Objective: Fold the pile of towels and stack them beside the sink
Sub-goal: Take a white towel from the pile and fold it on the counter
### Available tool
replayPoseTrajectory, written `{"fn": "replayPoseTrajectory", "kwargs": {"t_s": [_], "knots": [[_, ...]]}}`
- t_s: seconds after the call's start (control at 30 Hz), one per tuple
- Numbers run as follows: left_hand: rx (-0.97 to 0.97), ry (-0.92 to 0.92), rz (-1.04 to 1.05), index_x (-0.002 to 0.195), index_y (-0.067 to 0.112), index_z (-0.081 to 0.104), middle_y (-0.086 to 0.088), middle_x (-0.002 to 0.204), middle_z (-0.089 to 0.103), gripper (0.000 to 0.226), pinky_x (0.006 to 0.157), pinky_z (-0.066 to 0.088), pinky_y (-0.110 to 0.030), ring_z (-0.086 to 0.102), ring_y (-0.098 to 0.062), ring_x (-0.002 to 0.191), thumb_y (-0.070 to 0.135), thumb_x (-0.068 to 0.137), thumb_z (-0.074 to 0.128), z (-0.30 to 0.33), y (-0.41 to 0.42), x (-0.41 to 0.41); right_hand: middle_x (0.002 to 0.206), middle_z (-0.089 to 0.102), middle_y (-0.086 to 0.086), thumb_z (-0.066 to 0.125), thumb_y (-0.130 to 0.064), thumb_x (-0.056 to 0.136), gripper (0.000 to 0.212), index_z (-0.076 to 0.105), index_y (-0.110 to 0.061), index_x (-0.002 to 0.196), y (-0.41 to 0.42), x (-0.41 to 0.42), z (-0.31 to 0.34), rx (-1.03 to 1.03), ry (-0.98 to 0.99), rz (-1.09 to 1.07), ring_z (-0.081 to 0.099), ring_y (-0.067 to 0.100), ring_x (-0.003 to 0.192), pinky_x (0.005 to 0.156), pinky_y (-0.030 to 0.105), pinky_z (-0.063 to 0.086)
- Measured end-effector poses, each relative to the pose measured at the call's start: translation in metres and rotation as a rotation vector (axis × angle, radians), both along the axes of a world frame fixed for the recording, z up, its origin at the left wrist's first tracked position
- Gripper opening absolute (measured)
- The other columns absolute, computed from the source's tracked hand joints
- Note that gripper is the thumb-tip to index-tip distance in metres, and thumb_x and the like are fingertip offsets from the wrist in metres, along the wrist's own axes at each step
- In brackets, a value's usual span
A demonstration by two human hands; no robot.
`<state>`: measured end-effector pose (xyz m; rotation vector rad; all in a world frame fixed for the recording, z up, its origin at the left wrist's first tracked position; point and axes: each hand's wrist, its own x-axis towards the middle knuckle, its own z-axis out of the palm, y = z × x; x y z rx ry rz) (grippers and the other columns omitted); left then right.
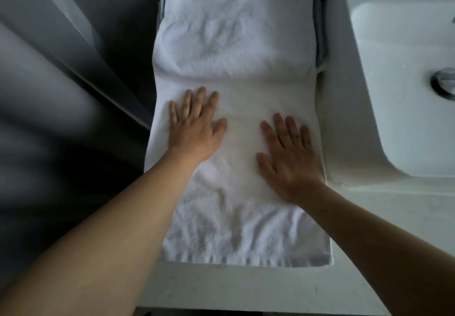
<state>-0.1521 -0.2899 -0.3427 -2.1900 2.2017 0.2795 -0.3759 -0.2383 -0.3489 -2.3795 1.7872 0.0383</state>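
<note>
A long white towel point(236, 52) lies flat on the white counter point(246, 288), left of the sink point(403, 94). Its far half rests on a stack of folded towels whose grey edges point(320, 20) show at the back and right. My left hand point(195, 126) presses palm down on the towel's left middle, fingers spread. Palm down and flat as well, my right hand point(289, 158) lies on the towel's right side, a little nearer to me. Neither hand grips anything.
The sink's metal drain point(444, 85) shows at the right edge. Left of the counter runs a grey wall or panel point(73, 45) with a slanted ledge. The counter's front edge is near the bottom of the view.
</note>
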Motion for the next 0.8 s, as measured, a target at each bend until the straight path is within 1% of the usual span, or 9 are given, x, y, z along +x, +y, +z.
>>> {"fn": "replayPoseTrajectory", "kwargs": {"t_s": [0.07,0.13,0.23,0.3,0.43,0.57,0.63,0.7,0.8], "knots": [[-0.044,-0.032,0.034,0.159,0.026,0.004,-0.001,0.168,-0.003,0.069,0.121,-0.008,-0.053,-0.007,-0.024,0.153,0.055,0.097,0.016,0.006,0.028,0.001,0.163,0.0,0.007,0.02,-0.053,0.096,0.068,0.009,-0.023,0.156,0.0,-0.006,0.006,0.03,0.02,0.025,-0.002,0.026,0.15,0.12,0.046,-0.006],[-0.119,0.006,0.032,0.159,0.024,0.012,-0.004,0.167,0.004,0.07,0.121,-0.007,-0.052,-0.001,-0.026,0.154,0.054,0.095,0.015,0.011,0.072,-0.003,0.163,0.004,0.01,0.019,-0.048,0.098,0.066,0.013,-0.017,0.155,0.008,-0.01,0.015,-0.004,0.038,0.036,0.001,0.027,0.15,0.12,0.048,-0.006],[-0.056,0.044,-0.002,0.158,0.026,0.019,-0.004,0.167,0.01,0.07,0.122,-0.005,-0.054,0.004,-0.026,0.154,0.054,0.094,0.017,0.008,0.128,-0.013,0.162,0.01,0.01,0.018,-0.047,0.099,0.064,0.02,-0.015,0.154,0.049,-0.004,0.023,-0.032,-0.076,0.086,0.007,0.027,0.15,0.12,0.049,0.002],[-0.009,0.013,0.003,0.159,0.027,0.015,-0.003,0.167,0.008,0.07,0.122,-0.002,-0.056,0.004,-0.025,0.154,0.053,0.094,0.016,0.003,0.141,-0.014,0.162,0.004,0.005,0.014,-0.052,0.099,0.065,0.013,-0.02,0.155,0.084,-0.002,0.017,0.043,-0.06,0.133,0.002,0.023,0.15,0.121,0.046,0.0],[0.033,-0.039,-0.034,0.159,0.03,-0.002,0.001,0.167,-0.006,0.068,0.122,-0.004,-0.052,-0.008,-0.021,0.154,0.054,0.095,0.003,0.001,0.138,0.008,0.162,-0.01,-0.001,0.017,-0.054,0.1,0.063,-0.005,-0.029,0.154,0.1,-0.024,0.013,0.097,0.015,-0.008,-0.013,0.019,0.149,0.12,0.041,-0.01],[0.046,0.005,0.107,0.158,0.023,-0.008,-0.003,0.166,-0.015,0.067,0.121,-0.014,-0.049,-0.018,-0.022,0.152,0.053,0.099,0.006,0.009,0.156,0.013,0.163,-0.008,0.003,0.008,-0.056,0.096,0.068,0.0,-0.022,0.155,0.116,-0.022,0.023,0.07,0.012,-0.073,-0.012,0.021,0.149,0.121,0.044,-0.007],[0.016,0.033,0.023,0.157,0.024,-0.008,-0.001,0.166,-0.015,0.068,0.121,-0.013,-0.047,-0.016,-0.021,0.152,0.054,0.099,0.007,0.01,0.184,0.002,0.163,0.0,0.004,0.014,-0.053,0.098,0.067,0.009,-0.019,0.155,0.135,-0.016,0.025,0.06,-0.071,-0.016,-0.003,0.023,0.15,0.121,0.047,0.0],[0.044,0.006,-0.049,0.157,0.026,-0.009,0.0,0.166,-0.015,0.068,0.123,-0.006,-0.049,-0.016,-0.019,0.152,0.055,0.098,0.006,0.007,0.213,0.002,0.163,0.007,0.003,0.017,-0.053,0.099,0.065,0.017,-0.02,0.155,0.158,-0.024,0.02,0.071,-0.084,0.036,0.005,0.024,0.15,0.121,0.048,0.007],[0.106,-0.027,0.008,0.154,0.028,-0.018,0.002,0.164,-0.021,0.07,0.123,-0.008,-0.047,-0.022,-0.018,0.15,0.058,0.094,-0.001,0.004,0.219,0.02,0.163,0.007,0.002,0.018,-0.056,0.096,0.066,0.017,-0.025,0.154,0.175,-0.048,0.016,0.092,-0.027,-0.055,0.003,0.023,0.15,0.12,0.049,0.009]]}}
